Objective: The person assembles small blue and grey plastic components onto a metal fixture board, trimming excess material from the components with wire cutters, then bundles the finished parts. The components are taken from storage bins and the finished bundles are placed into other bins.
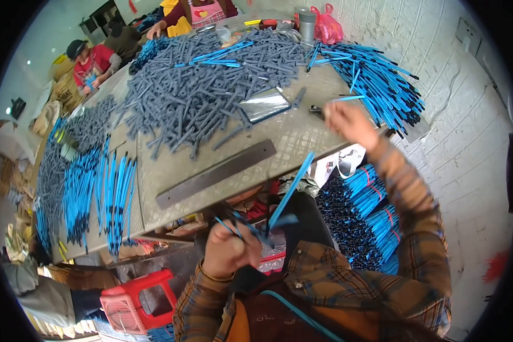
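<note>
Above my lap, my left hand (pixel 229 251) is closed round thin blue-and-black rods, partly smeared by motion. A longer blue strip (pixel 293 187) slants up beside it, its lower end close to the fingers. My right hand (pixel 350 121) is raised over the table's right edge, fingers curled together and slightly blurred; what they hold, if anything, cannot be made out. Just beyond it lies a heap of blue rods with black tips (pixel 376 82). A small dark tool (pixel 316 112) rests by the right fingers. A dark flat bar (pixel 216 172) lies along the near table edge.
Grey plastic tubes (pixel 194 85) cover the table's middle, beside a shiny clear packet (pixel 265 106). Blue rods (pixel 80 196) lie at left. Banded blue bundles (pixel 376 211) are stacked below right. A red plastic stool (pixel 139 302) stands lower left. Other people (pixel 91 65) sit across the table.
</note>
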Available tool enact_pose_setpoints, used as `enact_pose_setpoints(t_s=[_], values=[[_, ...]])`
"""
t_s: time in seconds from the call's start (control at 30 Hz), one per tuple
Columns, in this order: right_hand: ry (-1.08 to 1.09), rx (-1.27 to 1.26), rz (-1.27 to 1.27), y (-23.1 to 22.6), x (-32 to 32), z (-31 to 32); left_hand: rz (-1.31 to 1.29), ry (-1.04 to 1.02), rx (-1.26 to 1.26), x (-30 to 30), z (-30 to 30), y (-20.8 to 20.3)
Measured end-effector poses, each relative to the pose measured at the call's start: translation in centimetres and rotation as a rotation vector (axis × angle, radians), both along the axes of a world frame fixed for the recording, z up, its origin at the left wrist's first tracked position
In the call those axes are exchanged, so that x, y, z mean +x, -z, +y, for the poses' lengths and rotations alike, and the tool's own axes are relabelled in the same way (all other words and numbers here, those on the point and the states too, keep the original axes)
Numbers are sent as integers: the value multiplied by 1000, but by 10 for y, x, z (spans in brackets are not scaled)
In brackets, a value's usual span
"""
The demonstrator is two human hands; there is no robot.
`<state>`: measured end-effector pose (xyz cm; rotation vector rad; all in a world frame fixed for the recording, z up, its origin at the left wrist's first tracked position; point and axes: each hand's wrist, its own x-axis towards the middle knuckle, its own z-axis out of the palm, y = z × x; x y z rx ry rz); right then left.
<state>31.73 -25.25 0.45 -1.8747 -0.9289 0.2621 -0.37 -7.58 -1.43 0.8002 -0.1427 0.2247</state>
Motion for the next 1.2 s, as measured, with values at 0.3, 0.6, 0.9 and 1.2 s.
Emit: enact_pose_setpoints(t_s=[0.3,0.6,0.9,1.2], values=[[762,-377,-665,85,276,116,515,451,173,29,51,26],[742,-374,-163,46,255,66,563,513,98,24,74,42],[359,-15,-539,3,-31,20,148,19,-86,15,42,16],[-169,-145,-550,23,-182,-12,93,-623,272,36,28,-34]])
